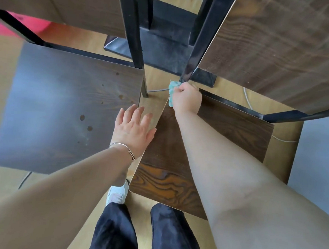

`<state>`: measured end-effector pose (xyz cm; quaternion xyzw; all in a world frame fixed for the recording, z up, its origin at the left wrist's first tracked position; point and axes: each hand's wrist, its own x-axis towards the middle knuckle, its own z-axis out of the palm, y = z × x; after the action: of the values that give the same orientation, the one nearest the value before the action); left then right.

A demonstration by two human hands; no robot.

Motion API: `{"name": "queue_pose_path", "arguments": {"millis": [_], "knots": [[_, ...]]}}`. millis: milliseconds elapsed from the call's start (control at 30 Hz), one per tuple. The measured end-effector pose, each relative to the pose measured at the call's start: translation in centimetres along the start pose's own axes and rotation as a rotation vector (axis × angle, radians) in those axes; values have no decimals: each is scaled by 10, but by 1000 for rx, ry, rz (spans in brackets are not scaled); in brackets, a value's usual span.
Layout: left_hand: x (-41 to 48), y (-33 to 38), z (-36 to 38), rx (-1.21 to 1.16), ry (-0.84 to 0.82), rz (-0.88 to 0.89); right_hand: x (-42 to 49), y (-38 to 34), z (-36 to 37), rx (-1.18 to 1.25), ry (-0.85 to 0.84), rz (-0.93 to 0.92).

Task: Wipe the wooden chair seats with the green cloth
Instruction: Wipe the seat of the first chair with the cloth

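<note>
Green cloth (173, 90) is bunched in the right hand (187, 98). The fingers are curled tight round it, and the wad pokes out on the fist's left side. Fist and cloth sit at the far-left corner of the right chair seat (226, 132), right against the black metal frame post (193, 55) where the backrest (280, 44) meets the seat.

Left hand (133, 129) holds nothing. Its fingers are straight and slightly spread over the gap between the two seats, thumb side at the right seat's edge; can't tell if it touches. Thin metal bracelet (122, 147) on that wrist.

Right seat: flat, squarish panel of dark wood veneer with strong grain, orange-brown in the near corner. Left chair seat (64, 106): same shape with rounded corners, a greyish sheen, and a few small round spots. Both chairs have black square-tube frames.

Floor (4, 76) is light wood-look. A flat black base plate (154, 50) lies between the chairs at the far side. Pale cable (247, 98) runs on the floor behind the right seat. Pink object (4, 26) at far left, blurred. Below are dark trousers (114, 233) and a white shoe (117, 193).
</note>
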<state>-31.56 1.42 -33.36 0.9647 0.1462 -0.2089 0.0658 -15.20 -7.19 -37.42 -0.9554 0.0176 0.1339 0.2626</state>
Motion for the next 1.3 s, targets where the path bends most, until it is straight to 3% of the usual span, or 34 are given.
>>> {"name": "queue_pose_path", "arguments": {"millis": [200,433,867,1033,1167,1300], "knots": [[-7,-9,-4,13,33,29,-11,5,-7,-41,-79,0],[-26,-17,0,28,34,88,-90,32,0,-41,-187,-1],[-90,-43,19,155,-40,306,-220,73,25,16,-143,22],[-92,-41,18,145,-3,306,-190,66,-3,134,-85,220],[-74,-34,22,103,7,296,-109,76,-44,-16,-27,245],[-56,-23,24,92,10,264,-66,88,-58,-147,-96,337]]}}
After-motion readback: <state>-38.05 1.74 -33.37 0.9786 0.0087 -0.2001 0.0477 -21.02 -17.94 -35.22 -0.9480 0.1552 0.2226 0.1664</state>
